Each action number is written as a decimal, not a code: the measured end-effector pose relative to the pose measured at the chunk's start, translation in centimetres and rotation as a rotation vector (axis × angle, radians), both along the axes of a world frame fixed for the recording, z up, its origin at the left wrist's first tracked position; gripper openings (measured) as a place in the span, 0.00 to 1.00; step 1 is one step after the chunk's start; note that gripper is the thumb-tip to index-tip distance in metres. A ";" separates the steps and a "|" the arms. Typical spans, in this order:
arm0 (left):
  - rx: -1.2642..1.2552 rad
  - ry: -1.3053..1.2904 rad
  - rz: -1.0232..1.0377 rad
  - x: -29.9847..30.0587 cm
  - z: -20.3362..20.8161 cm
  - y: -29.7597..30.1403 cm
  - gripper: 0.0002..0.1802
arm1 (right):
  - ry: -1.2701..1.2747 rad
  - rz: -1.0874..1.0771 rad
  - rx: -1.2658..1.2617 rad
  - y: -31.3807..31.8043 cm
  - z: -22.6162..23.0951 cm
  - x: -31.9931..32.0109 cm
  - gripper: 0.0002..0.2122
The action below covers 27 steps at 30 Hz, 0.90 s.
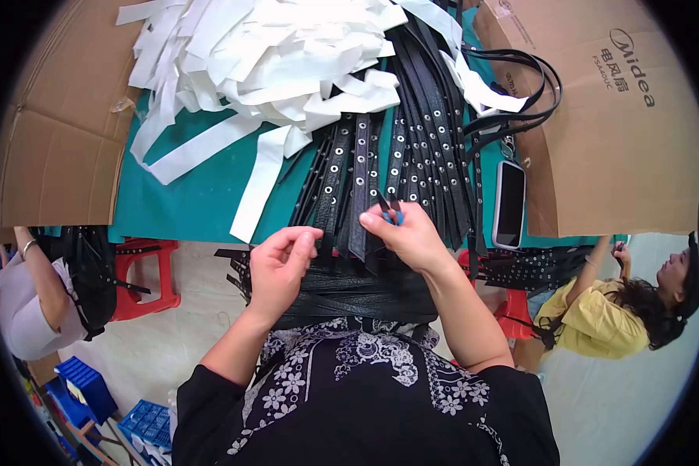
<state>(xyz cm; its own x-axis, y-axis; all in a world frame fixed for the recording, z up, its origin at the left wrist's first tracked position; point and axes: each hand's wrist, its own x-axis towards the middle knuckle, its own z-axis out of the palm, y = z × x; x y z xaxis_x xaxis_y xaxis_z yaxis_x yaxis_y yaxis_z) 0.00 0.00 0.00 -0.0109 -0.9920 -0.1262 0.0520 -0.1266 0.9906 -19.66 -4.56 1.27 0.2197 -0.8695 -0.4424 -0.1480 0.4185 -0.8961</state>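
My right hand [406,237] grips a pair of small thread snips [391,213] with blue handles, their dark blades pointing away from me over the straps. My left hand [279,268] is closed near the table's front edge, fingers curled to the thumb; whatever they may pinch is too small to make out. Between and beyond both hands lie many black straps [361,179] studded with silver eyelets, their ends hanging over the edge. More black straps [349,291] rest across my lap. A heap of white fabric strips [248,62] covers the far ends.
Cardboard boxes stand on the left [62,132] and right [613,132] of the green tabletop [198,202]. A phone [509,206] lies at the right, below looped black straps [551,85]. People sit on both sides, one in yellow [606,318]. Blue crates [147,423] stand at lower left.
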 end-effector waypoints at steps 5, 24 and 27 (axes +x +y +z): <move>0.237 0.180 -0.262 -2.4 0.7 -1.3 0.11 | -0.221 -0.153 0.121 3.0 0.4 -2.2 0.06; 0.596 0.624 -0.322 -5.5 2.0 -1.5 0.05 | 0.605 0.188 -0.812 6.7 3.3 -7.3 0.15; 0.531 0.536 -0.324 -5.3 2.1 -1.6 0.05 | 0.689 0.282 -0.920 6.3 3.7 -6.9 0.13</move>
<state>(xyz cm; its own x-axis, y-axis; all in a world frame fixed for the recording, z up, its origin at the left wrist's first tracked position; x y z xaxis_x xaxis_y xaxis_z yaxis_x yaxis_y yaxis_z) -5.34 -1.55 2.10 -0.4789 -0.7386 -0.4745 0.3818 -0.6619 0.6451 -26.59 1.70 5.00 0.4146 -0.8819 0.2246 -0.7013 -0.4669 -0.5387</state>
